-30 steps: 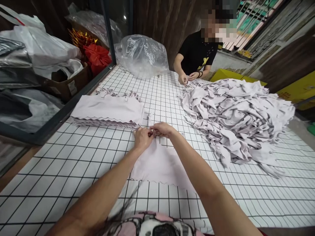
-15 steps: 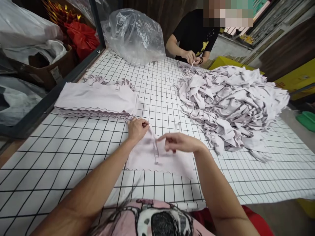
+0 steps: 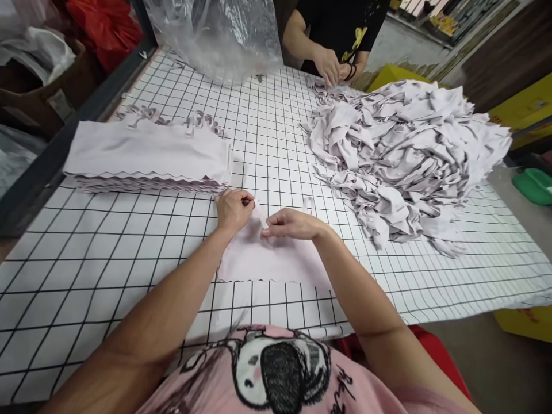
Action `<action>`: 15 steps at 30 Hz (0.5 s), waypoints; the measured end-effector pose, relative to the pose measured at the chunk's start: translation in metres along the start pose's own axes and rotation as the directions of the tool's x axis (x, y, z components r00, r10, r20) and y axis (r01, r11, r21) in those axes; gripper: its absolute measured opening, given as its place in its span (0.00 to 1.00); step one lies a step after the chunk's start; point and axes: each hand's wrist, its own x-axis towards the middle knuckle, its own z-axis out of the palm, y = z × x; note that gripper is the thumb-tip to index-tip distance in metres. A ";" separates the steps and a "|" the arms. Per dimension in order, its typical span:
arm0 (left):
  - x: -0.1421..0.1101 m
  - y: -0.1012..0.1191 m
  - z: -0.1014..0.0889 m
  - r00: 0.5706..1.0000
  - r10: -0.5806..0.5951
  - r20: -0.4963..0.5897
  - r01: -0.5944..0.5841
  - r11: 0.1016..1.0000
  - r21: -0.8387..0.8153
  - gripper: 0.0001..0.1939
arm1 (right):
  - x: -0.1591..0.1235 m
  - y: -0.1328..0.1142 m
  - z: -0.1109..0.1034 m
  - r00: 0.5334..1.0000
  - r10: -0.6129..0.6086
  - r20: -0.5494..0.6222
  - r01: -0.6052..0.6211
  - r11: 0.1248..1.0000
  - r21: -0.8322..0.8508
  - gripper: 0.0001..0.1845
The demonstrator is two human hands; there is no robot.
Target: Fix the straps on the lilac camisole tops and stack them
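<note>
A pale lilac garment [image 3: 267,261] with a scalloped hem lies flat on the grid-patterned table [image 3: 129,241] just in front of me. My left hand [image 3: 233,210] is closed at the garment's top left corner, pinching a thin strap [image 3: 260,214]. My right hand [image 3: 291,224] pinches the same strap a little to the right, fingers pressed together. A second strap loop [image 3: 309,203] lies beyond my right hand.
A neat stack of folded lilac garments [image 3: 146,158] sits to the left. A big loose heap of the same garments [image 3: 409,155] fills the right. A clear plastic bag [image 3: 215,34] stands at the far edge. Another person's hands [image 3: 332,66] work across the table.
My right hand has come back from the garment's middle up to the strap beside my left hand. The view has tilted down and nearer.
</note>
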 end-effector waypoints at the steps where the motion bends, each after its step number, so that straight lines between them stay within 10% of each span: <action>1: 0.000 0.000 0.000 1.000 -0.005 0.004 0.005 1.000 0.002 0.05 | -0.012 0.001 0.000 0.997 -0.018 0.070 0.018 1.000 0.005 0.17; 15: 0.002 0.002 -0.001 0.999 -0.030 0.025 0.029 0.999 0.017 0.04 | -0.059 0.038 0.013 0.992 -0.090 0.084 0.061 0.953 0.296 0.14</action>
